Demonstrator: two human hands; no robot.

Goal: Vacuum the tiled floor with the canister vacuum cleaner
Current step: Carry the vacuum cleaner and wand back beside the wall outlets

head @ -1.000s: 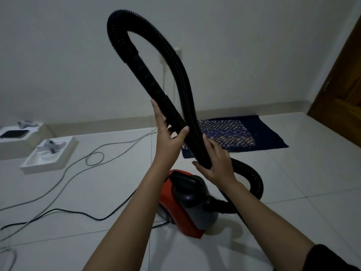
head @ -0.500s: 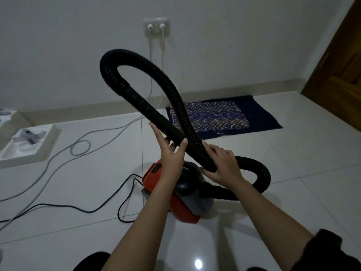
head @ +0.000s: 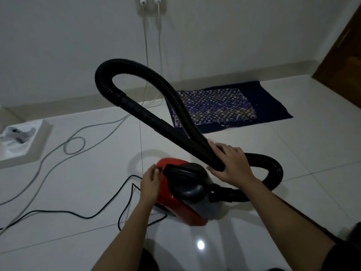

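While the right hand [head: 232, 165] wraps its fingers [head: 218, 146] around the lower end of a rigid black plastic tube [head: 156, 122], clasping it just above the red-and-grey canister vacuum cleaner [head: 173, 204], the left hand [head: 150, 182] lies against the cleaner's red left flank. Its fingers are relaxed and nearly straight, and the thumb tip is at a small dark button [head: 159, 169] beside the black carry handle [head: 183, 171]. From the tube's raised far end a ribbed black flexible hose [head: 175, 94] arches over and comes down across the tube. It then loops round on the cleaner's right and joins its grey front. The cleaner sits on the glossy white tiled floor [head: 302, 145]. A thin black power cord [head: 78, 215] snakes away to the left of the cleaner, and pale grey cables [head: 78, 137] curl farther left near a white moulded tray [head: 37, 141]. Beyond the cleaner a dark blue mat [head: 269, 106] carrying a checkered cloth [head: 214, 106] lies against the wall. Above that, a white wall socket [head: 151, 5] holds two plugs. Far right of the cleaner stands a brown wooden door [head: 343, 65].
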